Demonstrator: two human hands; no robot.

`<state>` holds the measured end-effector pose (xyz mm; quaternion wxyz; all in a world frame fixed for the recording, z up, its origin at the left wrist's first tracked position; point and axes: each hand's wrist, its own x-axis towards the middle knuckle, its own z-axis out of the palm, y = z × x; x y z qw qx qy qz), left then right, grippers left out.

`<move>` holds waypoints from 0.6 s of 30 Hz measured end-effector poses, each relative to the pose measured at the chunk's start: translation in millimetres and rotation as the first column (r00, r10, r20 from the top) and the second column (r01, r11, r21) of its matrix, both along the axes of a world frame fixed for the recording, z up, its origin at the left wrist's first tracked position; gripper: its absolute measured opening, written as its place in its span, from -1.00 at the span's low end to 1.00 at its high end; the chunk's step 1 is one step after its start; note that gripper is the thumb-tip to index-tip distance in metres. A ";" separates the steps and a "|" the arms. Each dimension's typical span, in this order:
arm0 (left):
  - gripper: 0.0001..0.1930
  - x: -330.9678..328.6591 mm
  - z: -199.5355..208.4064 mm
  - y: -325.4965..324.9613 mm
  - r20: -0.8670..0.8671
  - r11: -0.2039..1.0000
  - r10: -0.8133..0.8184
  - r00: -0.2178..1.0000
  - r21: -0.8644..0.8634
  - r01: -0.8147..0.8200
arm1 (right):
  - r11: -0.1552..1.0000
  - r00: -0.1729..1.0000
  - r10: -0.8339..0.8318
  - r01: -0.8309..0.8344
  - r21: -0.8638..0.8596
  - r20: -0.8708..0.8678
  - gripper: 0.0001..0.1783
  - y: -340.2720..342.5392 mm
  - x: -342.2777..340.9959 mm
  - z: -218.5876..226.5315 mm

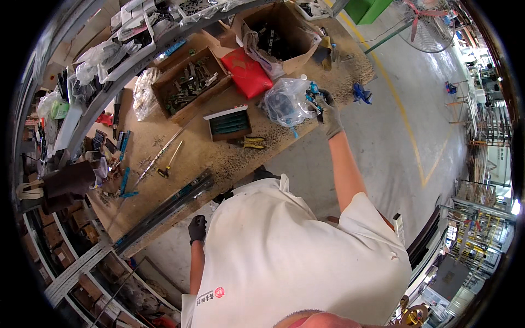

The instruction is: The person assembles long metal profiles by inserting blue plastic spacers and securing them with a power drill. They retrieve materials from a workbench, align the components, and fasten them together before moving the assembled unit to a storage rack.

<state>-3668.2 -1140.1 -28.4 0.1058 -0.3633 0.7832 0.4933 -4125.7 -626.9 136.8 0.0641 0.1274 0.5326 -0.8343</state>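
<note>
My right hand (330,116), in a grey and dark work glove, reaches to the workbench's right side. Its fingers are closed around small turquoise-blue parts (312,94), whose exact kind I cannot make out. Right beside it lies a clear plastic bag (283,103) with bluish contents. My left hand (197,227), in a black glove, hangs low by my side near the bench's front edge, fingers curled in and nothing seen in them. Yellow-handled pliers (254,142) and a small carton of dark green strips (229,127) lie on the bench left of the bag.
On the workbench (202,156) are a carton of metal parts (191,82), a red packet (246,72), a large open box (281,33), a yellow T-handled screwdriver (171,159) and long metal rails (167,210). A blue bundle (361,93) lies right of the bench; beyond stands a fan (426,24).
</note>
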 end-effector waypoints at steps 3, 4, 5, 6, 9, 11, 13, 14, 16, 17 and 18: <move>-0.76 -12.4 4.5 6.8 0.026 0.999 -0.034 0.999 -0.016 0.035 | 0.991 0.998 0.013 -0.006 0.131 -0.056 -0.71 -12.2 -2.5 2.3; -0.75 -13.8 6.7 8.2 0.027 0.999 -0.041 0.999 -0.018 0.042 | 0.983 0.997 0.019 -0.006 0.183 -0.070 -0.69 -15.2 -3.1 2.0; -0.75 -15.3 8.8 9.5 0.027 0.999 -0.048 0.998 -0.019 0.049 | 0.908 0.984 0.044 0.034 0.418 -0.175 -0.67 -15.9 -6.9 -3.4; -0.75 -16.5 11.0 10.9 0.061 0.996 -0.075 0.995 -0.041 0.077 | 0.778 0.959 0.093 0.098 0.621 -0.269 -0.66 -15.9 -13.8 -12.7; -0.75 -19.1 20.2 13.2 0.129 0.987 -0.125 0.984 -0.088 0.137 | 0.468 0.951 0.179 0.144 0.872 -0.253 -0.66 -21.2 -19.6 -19.7; -0.76 -10.3 19.7 11.5 0.115 0.986 -0.115 0.987 -0.108 0.127 | 0.382 0.922 0.264 0.171 0.908 -0.285 -0.70 -30.8 -15.4 -5.2; -0.76 -5.6 20.3 9.2 0.140 0.991 -0.079 0.987 -0.098 0.094 | 0.756 0.950 0.107 0.113 0.645 -0.292 -0.73 -36.5 -11.4 -0.8; -0.76 -6.5 19.4 10.5 0.150 0.993 -0.065 0.987 -0.090 0.079 | 0.884 0.963 0.032 0.098 0.458 -0.268 -0.74 -36.3 -9.0 2.8; -0.76 -9.7 25.7 14.3 0.137 0.995 -0.052 0.989 -0.081 0.064 | 0.994 0.972 0.019 0.006 0.108 -0.233 -0.71 -26.7 -1.3 11.8; -0.76 -9.3 30.2 15.3 0.133 0.995 -0.038 0.990 -0.083 0.049 | 0.995 0.977 0.025 -0.044 -0.084 -0.213 -0.70 -29.2 2.6 20.4; -0.75 -8.2 25.7 14.4 0.102 0.994 -0.049 0.994 -0.089 0.058 | 0.973 0.966 0.091 -0.138 -0.184 -0.242 -0.64 -30.3 5.5 31.0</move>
